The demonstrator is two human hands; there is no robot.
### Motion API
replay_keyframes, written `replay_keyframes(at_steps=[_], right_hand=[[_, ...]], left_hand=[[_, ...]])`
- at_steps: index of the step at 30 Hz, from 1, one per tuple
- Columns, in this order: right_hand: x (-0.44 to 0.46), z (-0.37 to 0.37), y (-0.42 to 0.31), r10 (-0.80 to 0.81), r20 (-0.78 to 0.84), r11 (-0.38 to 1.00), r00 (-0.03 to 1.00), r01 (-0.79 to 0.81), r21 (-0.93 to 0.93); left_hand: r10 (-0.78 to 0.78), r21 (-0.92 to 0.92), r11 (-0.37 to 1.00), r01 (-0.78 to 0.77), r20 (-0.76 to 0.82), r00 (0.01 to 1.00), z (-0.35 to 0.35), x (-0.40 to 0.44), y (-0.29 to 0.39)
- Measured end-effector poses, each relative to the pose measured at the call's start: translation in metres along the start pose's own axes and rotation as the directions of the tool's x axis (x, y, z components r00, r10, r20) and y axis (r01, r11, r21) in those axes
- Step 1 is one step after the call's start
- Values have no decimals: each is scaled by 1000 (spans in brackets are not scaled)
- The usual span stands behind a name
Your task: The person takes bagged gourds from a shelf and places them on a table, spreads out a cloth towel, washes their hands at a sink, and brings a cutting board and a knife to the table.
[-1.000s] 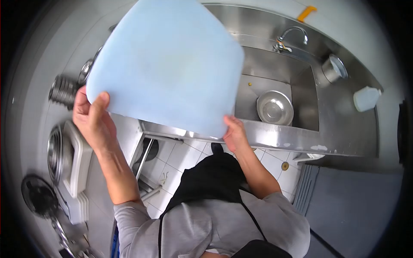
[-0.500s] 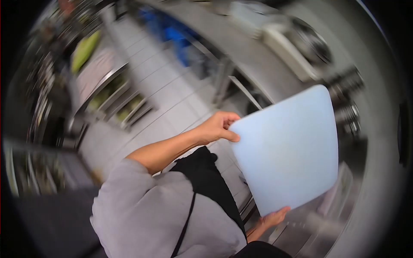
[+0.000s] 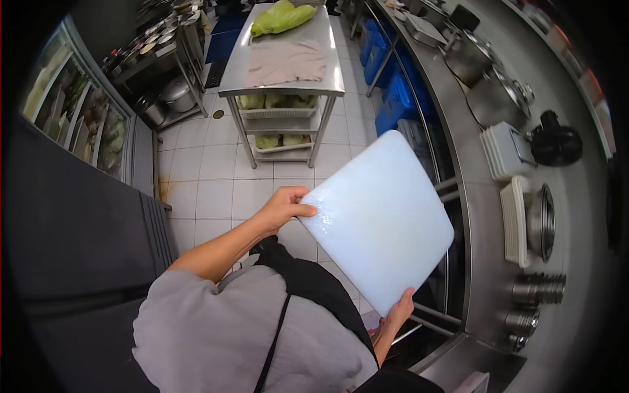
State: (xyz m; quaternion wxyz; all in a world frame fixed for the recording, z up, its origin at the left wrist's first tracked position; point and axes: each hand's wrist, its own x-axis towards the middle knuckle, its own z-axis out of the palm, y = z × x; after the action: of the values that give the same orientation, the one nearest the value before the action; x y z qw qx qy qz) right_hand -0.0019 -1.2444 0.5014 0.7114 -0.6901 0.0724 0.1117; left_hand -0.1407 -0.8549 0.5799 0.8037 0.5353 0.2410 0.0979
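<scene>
A large white cutting board [image 3: 383, 219] with rounded corners is held in front of my body, tilted, its broad face turned up. My left hand [image 3: 287, 208] grips its left corner, thumb on top and fingers beneath. At the lower corner, my right hand [image 3: 398, 309] is closed round the edge; part of that hand is hidden behind the board. Small glints that look wet show on the surface near my left thumb.
Ahead stands a steel table [image 3: 229, 86] with a pink cloth [image 3: 288, 63] and a green bag [image 3: 283, 18]; baskets of greens sit below. Along the right runs a steel counter [image 3: 481, 275] with pots [image 3: 498, 98], white trays and metal containers. A glass-door fridge [image 3: 78, 98] is on the left.
My view has swung to the right, so the steel table is now straight ahead. The board has turned and shifted left in view, still in both hands.
</scene>
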Motion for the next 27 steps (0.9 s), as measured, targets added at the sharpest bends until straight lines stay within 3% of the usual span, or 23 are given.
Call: replay_keyframes(at_steps=[7, 15, 20, 22, 25, 27], right_hand=[[56, 209, -32, 21, 232, 988, 972, 14, -151], [174, 400, -57, 78, 464, 962, 882, 57, -269], [264, 531, -74, 54, 572, 960, 819, 114, -254], [320, 580, -63, 60, 558, 878, 828, 222, -424], [352, 651, -59, 115, 636, 922, 763, 157, -355], [365, 686, -56, 139, 672, 893, 727, 201, -402]], left_hand=[[101, -107, 986, -131, -253, 962, -151, 20, 37], [114, -143, 969, -200, -459, 881, -263, 91, 69], [117, -66, 982, -179, -530, 840, -311, 162, 97], [124, -26, 985, -170, -574, 809, -331, 195, 101], [31, 16, 1000, -27, -654, 756, -357, 233, 107], [-2, 22, 999, 26, -709, 705, -367, 251, 119]])
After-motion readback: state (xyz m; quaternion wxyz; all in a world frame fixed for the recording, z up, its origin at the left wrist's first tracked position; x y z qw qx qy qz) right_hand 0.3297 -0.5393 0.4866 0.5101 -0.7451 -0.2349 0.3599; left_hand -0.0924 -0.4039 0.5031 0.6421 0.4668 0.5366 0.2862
